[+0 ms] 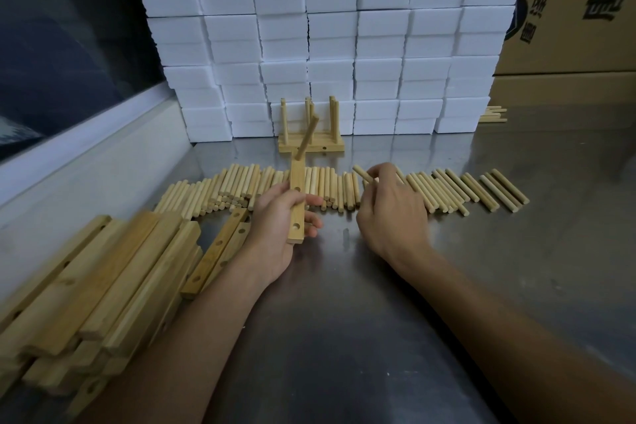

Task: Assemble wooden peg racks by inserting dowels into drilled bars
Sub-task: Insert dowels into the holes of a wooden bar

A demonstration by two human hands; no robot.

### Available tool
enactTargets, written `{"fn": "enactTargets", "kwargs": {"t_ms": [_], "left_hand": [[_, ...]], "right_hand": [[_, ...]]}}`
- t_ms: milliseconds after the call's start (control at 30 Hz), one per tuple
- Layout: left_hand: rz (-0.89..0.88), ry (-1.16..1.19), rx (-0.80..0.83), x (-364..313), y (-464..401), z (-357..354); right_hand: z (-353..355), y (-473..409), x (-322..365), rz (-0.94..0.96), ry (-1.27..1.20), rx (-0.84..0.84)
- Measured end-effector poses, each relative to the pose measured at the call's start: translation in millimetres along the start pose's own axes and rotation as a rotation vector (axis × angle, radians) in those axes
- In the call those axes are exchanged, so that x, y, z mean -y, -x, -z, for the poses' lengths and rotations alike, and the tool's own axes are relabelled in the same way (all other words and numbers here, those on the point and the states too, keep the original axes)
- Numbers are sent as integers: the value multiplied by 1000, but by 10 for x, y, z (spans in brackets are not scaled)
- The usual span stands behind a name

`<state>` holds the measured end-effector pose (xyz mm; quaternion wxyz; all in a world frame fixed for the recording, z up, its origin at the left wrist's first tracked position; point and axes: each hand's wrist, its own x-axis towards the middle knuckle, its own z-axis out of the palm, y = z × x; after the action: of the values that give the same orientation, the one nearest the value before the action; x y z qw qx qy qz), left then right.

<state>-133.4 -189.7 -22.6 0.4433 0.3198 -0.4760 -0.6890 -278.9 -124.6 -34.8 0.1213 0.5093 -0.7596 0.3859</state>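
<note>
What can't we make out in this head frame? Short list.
- Right hand fingertips on the dowel: hidden behind the hand's own back, head view.
- Held bar midsection: covered by the left hand.
- Bar stack: cut by the left edge.
- Finished rack rear pegs: overlapping, count unclear.
- Carton print: cropped at the right.

Cardboard box, large black printed characters, upside down, not legible

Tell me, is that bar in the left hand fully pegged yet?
No. The bar has one dowel inserted; two holes are empty.
</note>
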Motion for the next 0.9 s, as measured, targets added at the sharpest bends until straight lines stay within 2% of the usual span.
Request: {"fn": "enactTargets", "kwargs": {"t_ms": [367,533,667,800,900], "left_hand": [[-23,-51,23,33,-7,-14],[-17,-88,40,53,-13,-6],[-11,-108,23,50,-19,-9],[-7,-119,11,49,-23,-15],[-11,-119,1,54,-28,-13]], "right_hand": [[-4,4,-36,-34,-51,-39],[29,2,-34,-32,-92,-6],[38,7,-29,14,-181,-41],[24,-19,-37,-9,-283,-7],[37,-15,-40,11,-301,-77]]}}
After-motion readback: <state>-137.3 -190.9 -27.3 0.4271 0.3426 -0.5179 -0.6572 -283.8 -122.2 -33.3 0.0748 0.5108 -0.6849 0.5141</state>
